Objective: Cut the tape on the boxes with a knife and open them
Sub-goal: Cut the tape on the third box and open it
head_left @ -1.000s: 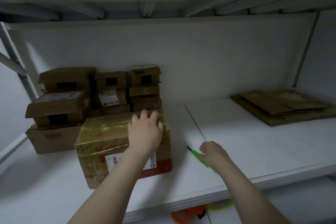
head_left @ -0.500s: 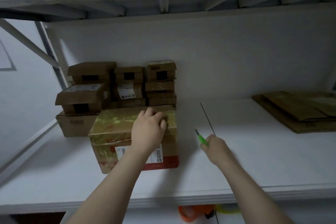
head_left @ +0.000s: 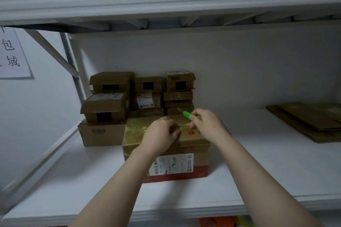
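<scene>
The box, toward the shelf's left end, is held down by the left hand, fingers bent; whether anything is pinched cannot be told. The knife is gripped by the right hand over the box's far edge. Cutting is judged about to begin: the blade must be lowered onto the tape.

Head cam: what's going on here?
A person is at a white shelf, about to work on a large taped box. The left hand rests on the box top with fingers bent; whether it pinches anything is unclear. The right hand holds a green knife over the top's far edge, blade pointing away. No cut shows yet and the flaps are closed. Smaller boxes are stacked behind, and flattened cardboard lies to the right.
</scene>
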